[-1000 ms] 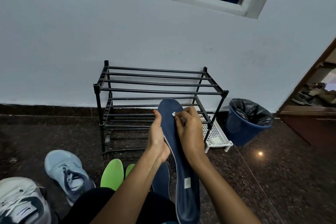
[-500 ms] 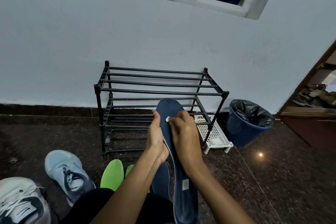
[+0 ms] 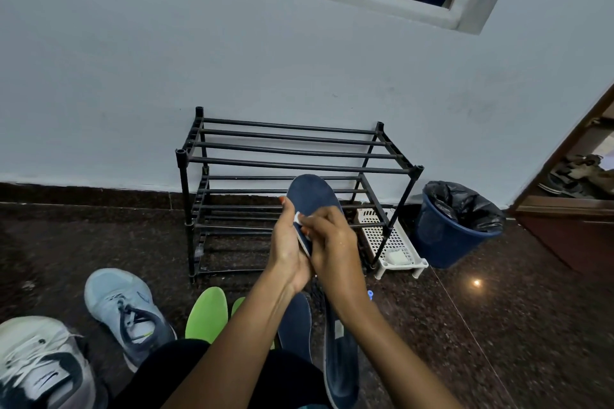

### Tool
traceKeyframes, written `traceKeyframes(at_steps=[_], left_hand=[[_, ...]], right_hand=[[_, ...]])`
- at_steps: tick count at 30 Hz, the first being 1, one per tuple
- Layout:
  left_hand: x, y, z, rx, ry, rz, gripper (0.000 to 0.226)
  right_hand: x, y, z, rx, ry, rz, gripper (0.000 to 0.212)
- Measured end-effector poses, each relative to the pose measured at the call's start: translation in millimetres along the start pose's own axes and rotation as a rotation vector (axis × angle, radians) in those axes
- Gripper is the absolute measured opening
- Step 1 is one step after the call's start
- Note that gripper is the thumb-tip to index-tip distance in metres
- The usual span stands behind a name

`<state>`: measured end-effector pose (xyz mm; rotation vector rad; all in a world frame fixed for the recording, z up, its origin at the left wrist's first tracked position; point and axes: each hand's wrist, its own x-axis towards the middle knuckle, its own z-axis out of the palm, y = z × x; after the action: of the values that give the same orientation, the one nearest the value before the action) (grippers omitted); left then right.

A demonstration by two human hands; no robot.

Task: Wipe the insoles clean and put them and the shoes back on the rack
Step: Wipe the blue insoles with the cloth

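Note:
My left hand (image 3: 286, 247) grips the left edge of a long navy insole (image 3: 310, 196) held upright in front of me, its toe end up. My right hand (image 3: 334, 242) presses a small white wipe (image 3: 298, 218) against the insole's face, just below the toe. A second navy insole (image 3: 295, 325) and two green insoles (image 3: 206, 314) lie on the floor by my knees. A light blue sneaker (image 3: 124, 307) and a white and black sneaker (image 3: 40, 365) sit at the lower left. The black rack (image 3: 292, 159) stands bare against the wall.
A white perforated plastic tray (image 3: 392, 242) lies on the floor at the rack's right foot. Beside it stands a blue bin (image 3: 455, 236) lined with a black bag. A brown door frame (image 3: 564, 209) with footwear behind it is at the far right. The floor is dark polished stone.
My right hand has slid the wipe down and leftward across the insole, from near the toe toward my left thumb. The insole has stayed upright in my left hand.

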<state>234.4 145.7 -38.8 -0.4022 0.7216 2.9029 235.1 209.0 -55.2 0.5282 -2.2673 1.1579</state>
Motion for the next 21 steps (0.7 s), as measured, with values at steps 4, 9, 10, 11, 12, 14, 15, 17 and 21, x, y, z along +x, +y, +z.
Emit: traceKeyframes(at_steps=[4, 9, 10, 11, 12, 14, 15, 17, 21], left_hand=[[3, 0, -4, 0.112, -0.009, 0.020, 0.055], [3, -4, -3, 0.066, -0.017, 0.019, 0.051], [3, -6, -2, 0.045, -0.025, 0.009, 0.048], [2, -6, -1, 0.025, -0.025, -0.008, 0.046], [2, -5, 1, 0.030, -0.023, -0.019, 0.044], [4, -4, 2, 0.139, -0.004, -0.003, 0.041], [6, -4, 3, 0.183, 0.014, 0.010, 0.042], [8, -4, 1, 0.213, 0.026, 0.014, 0.043], [5, 2, -4, 0.072, -0.005, -0.050, 0.060]], right_hand=[[-7, -3, -4, -0.024, 0.002, 0.011, 0.020], [9, -3, -3, -0.066, 0.039, 0.107, 0.018], [13, -3, -1, -0.071, 0.046, 0.130, 0.016], [18, -3, 0, -0.069, 0.053, 0.153, 0.014], [21, -4, 1, -0.063, 0.060, 0.169, 0.013], [22, -6, 3, -0.047, 0.058, 0.171, 0.012], [21, -6, 3, -0.042, 0.046, 0.168, 0.013], [15, -7, 2, -0.028, 0.013, 0.160, 0.015], [0, -9, -4, 0.018, -0.032, 0.137, 0.019]])
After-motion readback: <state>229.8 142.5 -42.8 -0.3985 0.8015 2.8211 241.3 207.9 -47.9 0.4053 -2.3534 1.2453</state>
